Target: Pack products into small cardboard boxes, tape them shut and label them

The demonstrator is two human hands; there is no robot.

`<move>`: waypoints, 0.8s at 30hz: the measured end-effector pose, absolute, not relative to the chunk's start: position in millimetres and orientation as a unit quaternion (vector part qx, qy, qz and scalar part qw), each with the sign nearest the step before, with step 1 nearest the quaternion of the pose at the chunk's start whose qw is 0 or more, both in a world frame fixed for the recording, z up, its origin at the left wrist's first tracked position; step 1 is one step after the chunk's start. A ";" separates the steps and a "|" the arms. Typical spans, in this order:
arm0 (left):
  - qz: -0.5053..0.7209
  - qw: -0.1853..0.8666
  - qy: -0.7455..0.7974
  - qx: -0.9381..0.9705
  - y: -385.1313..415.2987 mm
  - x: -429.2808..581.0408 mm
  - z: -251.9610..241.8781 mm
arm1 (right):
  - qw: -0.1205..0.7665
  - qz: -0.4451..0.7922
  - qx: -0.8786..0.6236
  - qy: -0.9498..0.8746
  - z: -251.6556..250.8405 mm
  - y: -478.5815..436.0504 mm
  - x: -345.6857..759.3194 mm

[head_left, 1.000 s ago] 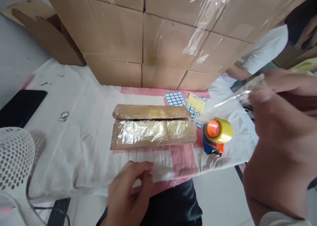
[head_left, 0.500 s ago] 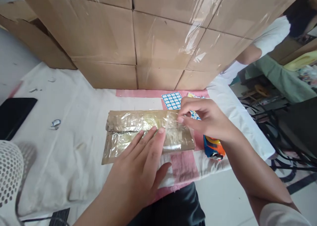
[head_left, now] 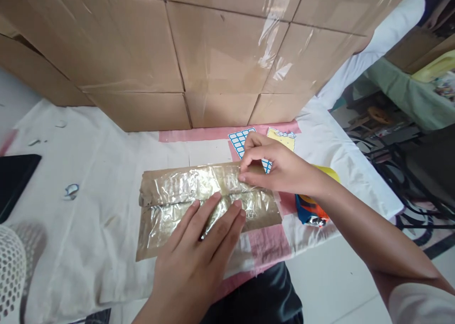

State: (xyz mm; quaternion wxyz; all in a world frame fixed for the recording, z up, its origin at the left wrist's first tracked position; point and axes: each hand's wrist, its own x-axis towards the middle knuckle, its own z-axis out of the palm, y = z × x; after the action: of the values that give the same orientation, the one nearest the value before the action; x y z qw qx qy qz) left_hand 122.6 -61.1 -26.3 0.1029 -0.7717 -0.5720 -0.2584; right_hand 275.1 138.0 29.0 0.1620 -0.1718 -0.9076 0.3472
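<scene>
A flat brown package [head_left: 152, 236] covered in shiny clear tape lies on the cloth, with a seam running along its length. My left hand [head_left: 199, 243] rests on its middle, fingers spread and flat. At the package's upper right, my right hand [head_left: 270, 163] is closed in a pinch, thumb against fingertip, right at the taped surface. What sits between those fingertips is too small to make out. Behind the right hand lie a sheet of blue-edged labels [head_left: 237, 138], partly covered, and a yellow paper piece [head_left: 284, 140].
Taped cardboard boxes [head_left: 227, 54] stand stacked at the back of the table. An orange and blue packet [head_left: 308, 211] lies under my right forearm. At left are a dark flat object [head_left: 16, 182], a scrap [head_left: 71, 191] and a white perforated object [head_left: 10, 276]. A white sleeve [head_left: 394, 25] shows behind the boxes.
My right hand has shifted slightly left along the package, still pinched. The fingers of my left hand have spread wider. The view has tilted a little, and the yellow paper shows more.
</scene>
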 end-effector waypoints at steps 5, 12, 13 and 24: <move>-0.265 0.111 -0.567 -0.772 -55.6 119.6 -26.6 | 0.166 0.215 -0.264 -0.925 19.3 132.9 270.9; -0.254 0.136 -0.545 -0.788 -50.2 110.5 -23.5 | 0.257 -0.043 -0.456 -0.851 12.2 231.3 318.5; -0.253 0.137 -0.534 -0.795 -52.6 107.6 -24.0 | 0.245 -0.040 -0.463 -0.851 9.9 249.8 337.5; -0.239 0.202 -0.435 -0.844 -54.4 75.3 -49.6 | 0.087 0.146 -0.405 -0.898 -66.1 310.8 456.1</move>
State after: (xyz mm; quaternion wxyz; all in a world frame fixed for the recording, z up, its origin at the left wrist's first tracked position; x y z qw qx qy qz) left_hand 75.3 -54.4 -49.6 0.2016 -0.8444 -0.4351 -0.2386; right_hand 456.1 310.8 -66.1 0.0868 -0.4050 -0.8984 0.1463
